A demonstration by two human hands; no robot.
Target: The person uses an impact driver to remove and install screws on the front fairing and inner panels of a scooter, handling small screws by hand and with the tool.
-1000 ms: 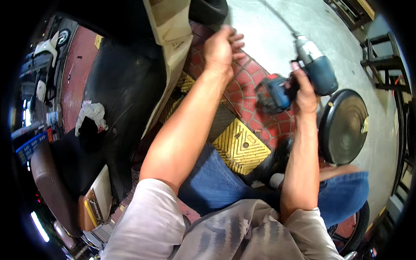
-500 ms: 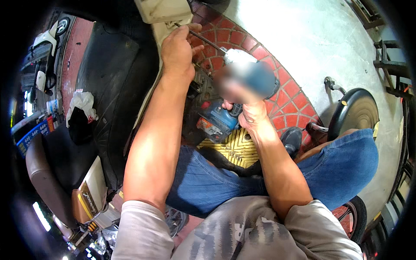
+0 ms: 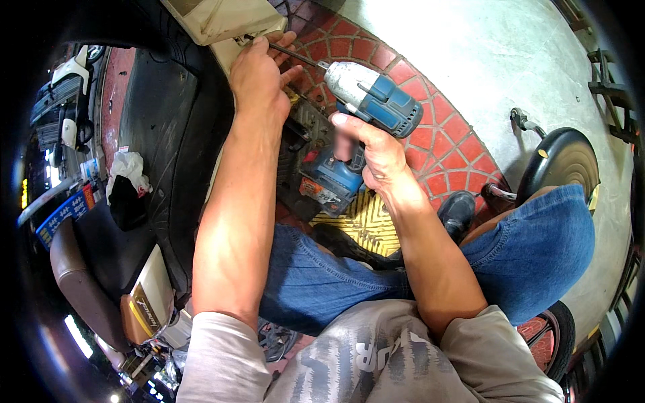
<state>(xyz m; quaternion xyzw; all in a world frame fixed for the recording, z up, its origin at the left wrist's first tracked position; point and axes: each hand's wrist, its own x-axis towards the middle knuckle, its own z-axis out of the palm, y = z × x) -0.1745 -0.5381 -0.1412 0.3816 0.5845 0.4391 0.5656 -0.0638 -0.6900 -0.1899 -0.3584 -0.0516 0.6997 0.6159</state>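
Observation:
My right hand [image 3: 381,153] is wrapped round the grip of a blue and silver cordless impact driver [image 3: 386,101], its blue battery pack [image 3: 332,185] below. From its nose a long thin driver bit [image 3: 300,56] runs up and left to a cream scooter panel [image 3: 218,19]. My left hand [image 3: 257,84] is at the bit's far end, against the panel edge, thumb side on the shaft and the other fingers spread around it. The bit's tip and whatever it meets are hidden by my fingers.
The scooter's black seat [image 3: 158,101] lies to the left, with a white plastic bag [image 3: 127,171] beside it. A yellow ribbed mat [image 3: 366,225] is under the driver. A round stool [image 3: 564,168] stands right, and red paving [image 3: 437,151] meets pale concrete [image 3: 463,60].
The driver, blurred half a second ago, now shows sharply and sits a little further left. My left hand and the panel also appear shifted left as the view moves.

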